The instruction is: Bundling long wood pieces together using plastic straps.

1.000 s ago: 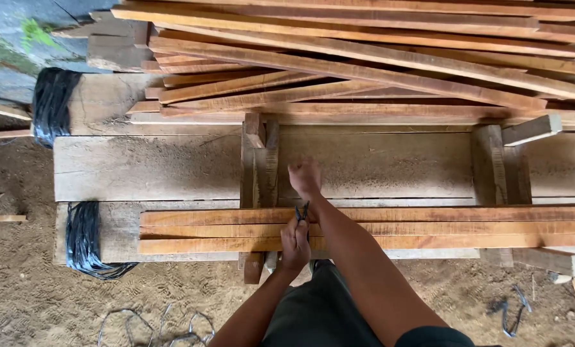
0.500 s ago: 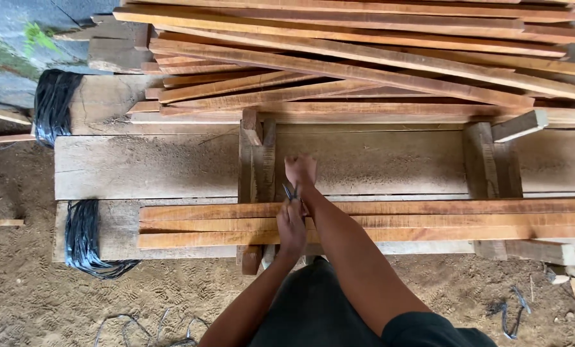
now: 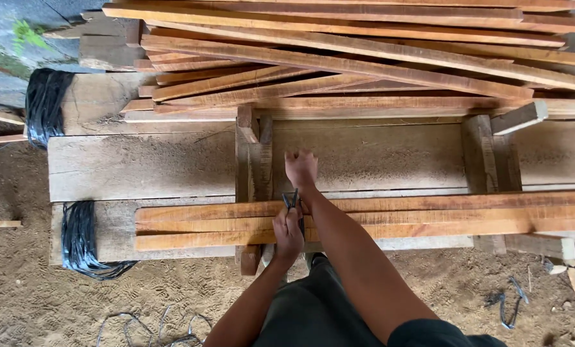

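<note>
Since a second ago the right hand (image 3: 301, 168) has reached farther forward; it now rests on the wide plank (image 3: 171, 164) beyond the slats, knuckles up, fingers curled down, nothing visibly gripped. The left hand (image 3: 288, 232) has stayed at the near slats (image 3: 396, 217), fingers closed around a dark strap (image 3: 293, 202) that rises from the fist across the reddish slats. Three slats lie side by side along the near plank. Behind the wide plank, a loose pile of boards (image 3: 339, 58). Black strapping (image 3: 78, 241) is wrapped around the plank ends at left. More strap loops lie on the sandy ground (image 3: 43, 302).
</note>
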